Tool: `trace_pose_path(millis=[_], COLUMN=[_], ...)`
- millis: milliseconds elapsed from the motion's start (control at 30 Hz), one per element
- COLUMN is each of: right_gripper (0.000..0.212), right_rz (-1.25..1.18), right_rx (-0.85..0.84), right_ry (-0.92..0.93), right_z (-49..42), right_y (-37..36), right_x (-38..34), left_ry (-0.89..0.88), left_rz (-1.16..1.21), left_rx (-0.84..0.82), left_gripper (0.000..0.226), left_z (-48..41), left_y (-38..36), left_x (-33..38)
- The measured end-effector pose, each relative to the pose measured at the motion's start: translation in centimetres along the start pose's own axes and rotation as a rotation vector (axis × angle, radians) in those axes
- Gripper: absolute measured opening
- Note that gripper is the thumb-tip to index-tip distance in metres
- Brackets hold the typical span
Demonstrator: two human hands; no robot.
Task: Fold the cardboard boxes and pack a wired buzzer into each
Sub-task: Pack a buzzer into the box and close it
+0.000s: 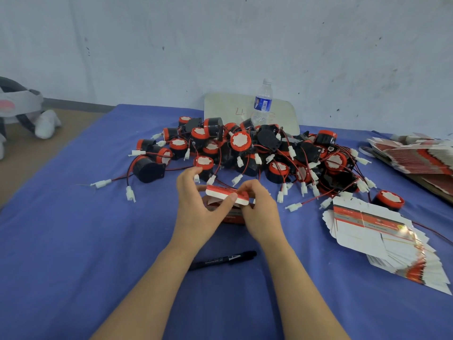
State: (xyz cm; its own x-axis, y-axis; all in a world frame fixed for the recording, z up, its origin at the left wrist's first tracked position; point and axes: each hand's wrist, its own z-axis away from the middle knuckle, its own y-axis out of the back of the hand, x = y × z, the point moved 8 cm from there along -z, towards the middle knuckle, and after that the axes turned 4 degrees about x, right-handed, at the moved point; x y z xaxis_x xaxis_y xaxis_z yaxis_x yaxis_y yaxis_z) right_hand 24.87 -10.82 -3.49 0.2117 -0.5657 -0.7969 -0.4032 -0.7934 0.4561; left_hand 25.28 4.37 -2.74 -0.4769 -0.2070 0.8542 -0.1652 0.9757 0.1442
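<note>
a black pen (223,260) lay just nearer than the box (226,193). both hands held the half-folded red and white box: left hand (196,207) pinching its top flap, thumb on the edge, right hand (259,209) curled round its right end. pressing the flap in squarely would likely seat it. just beyond the box lay the heap of buzzers (245,148).
</note>
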Motion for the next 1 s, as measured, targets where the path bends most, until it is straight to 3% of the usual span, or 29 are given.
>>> trace_pose_path(millis=[133,200,300,533,867,1000], right_gripper=[0.029,0.026,0.037,0.026,0.028,0.03], right_rz=[-0.023,-0.054,-0.055,-0.035,0.012,-0.014], right_rx=[-0.082,-0.239,-0.397,-0.217,-0.191,-0.229], right_ry=[-0.04,-0.05,-0.045,0.035,0.018,-0.024], right_z=[0.1,0.2,0.7,0.3,0.2,0.2], right_y=[0.4,0.1,-0.5,0.3,0.4,0.2], right_x=[0.1,0.3,0.3,-0.2,-0.1,0.2], left_ry=[-0.135,-0.161,-0.195,-0.164,-0.22,-0.154], left_rz=[-0.286,-0.401,-0.517,-0.301,-0.318,-0.268], left_rx=[-0.125,-0.095,-0.065,-0.255,-0.197,-0.214], left_gripper=[0.027,0.025,0.022,0.031,0.023,0.024], left_z=[-0.1,0.0,0.0,-0.3,-0.6,-0.6], left_y=[-1.1,-0.9,-0.8,-1.1,-0.5,-0.5], left_x=[0.4,0.3,0.2,-0.2,0.2,-0.2])
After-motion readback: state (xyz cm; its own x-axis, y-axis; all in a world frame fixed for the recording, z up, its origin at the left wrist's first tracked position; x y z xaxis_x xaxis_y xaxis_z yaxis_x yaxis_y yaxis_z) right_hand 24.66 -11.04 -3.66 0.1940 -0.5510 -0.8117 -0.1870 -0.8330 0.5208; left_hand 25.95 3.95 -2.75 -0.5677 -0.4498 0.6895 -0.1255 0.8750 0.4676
